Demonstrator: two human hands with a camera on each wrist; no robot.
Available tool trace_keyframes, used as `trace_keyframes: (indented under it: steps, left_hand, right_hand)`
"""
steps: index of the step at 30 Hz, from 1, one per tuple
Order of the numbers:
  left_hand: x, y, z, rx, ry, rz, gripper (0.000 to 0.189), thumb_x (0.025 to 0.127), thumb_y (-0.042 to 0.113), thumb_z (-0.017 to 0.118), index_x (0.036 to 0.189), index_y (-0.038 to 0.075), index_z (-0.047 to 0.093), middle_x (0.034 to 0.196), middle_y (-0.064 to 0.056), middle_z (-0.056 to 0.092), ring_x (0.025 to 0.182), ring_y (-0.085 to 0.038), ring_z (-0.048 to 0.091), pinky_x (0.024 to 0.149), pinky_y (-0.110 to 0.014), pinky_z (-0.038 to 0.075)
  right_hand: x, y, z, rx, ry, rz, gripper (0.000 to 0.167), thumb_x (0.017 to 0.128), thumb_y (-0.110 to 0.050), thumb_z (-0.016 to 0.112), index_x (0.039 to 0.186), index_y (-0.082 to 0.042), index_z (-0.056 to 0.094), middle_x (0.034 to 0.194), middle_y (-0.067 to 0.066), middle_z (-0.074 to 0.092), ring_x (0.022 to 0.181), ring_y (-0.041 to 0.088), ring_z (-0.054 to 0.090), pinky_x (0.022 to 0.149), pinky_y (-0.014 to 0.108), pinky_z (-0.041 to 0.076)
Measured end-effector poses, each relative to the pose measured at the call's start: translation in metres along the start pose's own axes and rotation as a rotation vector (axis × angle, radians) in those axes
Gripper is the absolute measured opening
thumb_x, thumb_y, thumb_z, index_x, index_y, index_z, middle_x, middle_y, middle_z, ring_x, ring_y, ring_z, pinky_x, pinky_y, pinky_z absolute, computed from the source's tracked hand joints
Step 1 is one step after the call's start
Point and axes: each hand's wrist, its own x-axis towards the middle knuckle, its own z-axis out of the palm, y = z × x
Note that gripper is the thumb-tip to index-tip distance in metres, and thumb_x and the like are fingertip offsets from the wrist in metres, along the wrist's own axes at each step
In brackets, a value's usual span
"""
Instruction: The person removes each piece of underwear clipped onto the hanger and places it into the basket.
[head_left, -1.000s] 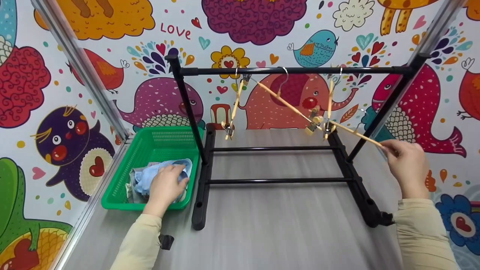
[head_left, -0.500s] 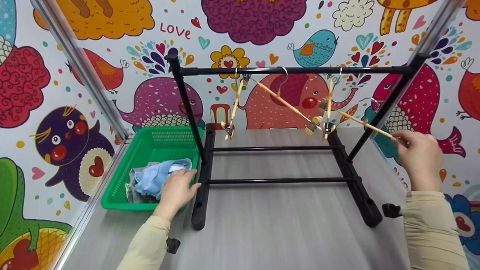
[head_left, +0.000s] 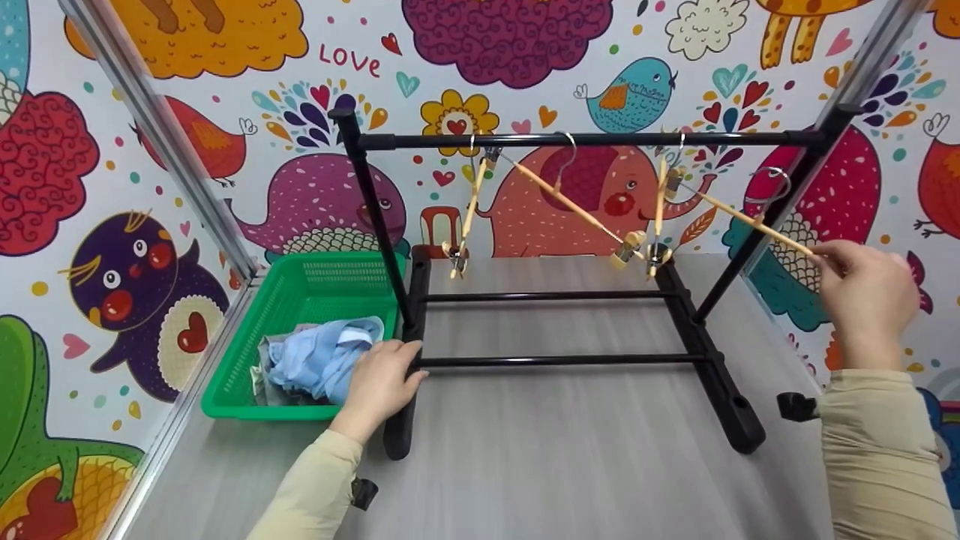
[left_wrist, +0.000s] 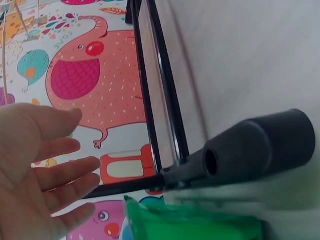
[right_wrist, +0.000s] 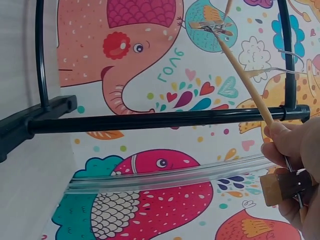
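Note:
My right hand (head_left: 870, 304) pinches one end of a wooden clip hanger (head_left: 784, 237) beside the rack's right post. In the right wrist view the hanger (right_wrist: 245, 80) slants up from my thumb and fingers, and its near clip (right_wrist: 287, 187) lies at my fingers. The hanger's metal hook (head_left: 772, 180) is close to the post; I cannot tell whether they touch. My left hand (head_left: 381, 386), fingers spread and holding nothing, is over the black rack's left foot (head_left: 400, 431), near the green basket (head_left: 240, 397). Light blue cloth (head_left: 322, 356) lies crumpled in that basket.
On the rack's top rail (head_left: 517, 140) hang a left hanger (head_left: 472, 206), a middle hanger (head_left: 581, 208) and a right hanger (head_left: 661, 195), all wooden with clips. Two lower bars (head_left: 559, 361) join the rack's feet. A patterned wall stands behind.
My left hand has moved right, out of the basket and away from the blue cloth. My right hand has raised the hanger and carried it to the right.

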Motion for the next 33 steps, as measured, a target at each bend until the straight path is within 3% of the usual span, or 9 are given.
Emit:
trace_keyframes:
  steps: [11,19,33]
  left_hand:
    - [0.007,0.015,0.009,0.003,-0.037,0.045,0.040,0.084,0.024,0.080,0.116,0.002,0.069,0.102,-0.014,0.068,0.095,-0.033,0.062,0.082,-0.050,0.049]
    - [0.010,0.024,0.017,0.015,-0.031,0.073,0.036,0.083,0.025,0.081,0.110,0.004,0.071,0.099,-0.013,0.069,0.091,-0.031,0.062,0.079,-0.048,0.049]
    - [0.017,0.036,0.029,-0.004,-0.065,0.063,0.040,0.085,0.027,0.078,0.117,0.005,0.070,0.103,-0.012,0.070,0.095,-0.029,0.062,0.083,-0.046,0.048]
  right_hand:
    - [0.013,-0.011,-0.021,0.024,-0.021,0.081,0.040,0.104,-0.027,0.047,0.127,0.003,0.061,0.119,0.029,0.056,0.109,0.043,0.040,0.095,0.062,0.034]
    - [0.024,-0.019,-0.028,0.010,-0.006,0.111,0.042,0.104,-0.027,0.046,0.130,0.003,0.059,0.122,0.030,0.055,0.111,0.044,0.039,0.100,0.062,0.034]
    - [0.035,-0.027,-0.018,-0.010,-0.041,0.080,0.041,0.104,-0.027,0.048,0.126,0.005,0.062,0.120,0.030,0.057,0.108,0.045,0.040,0.094,0.062,0.033]
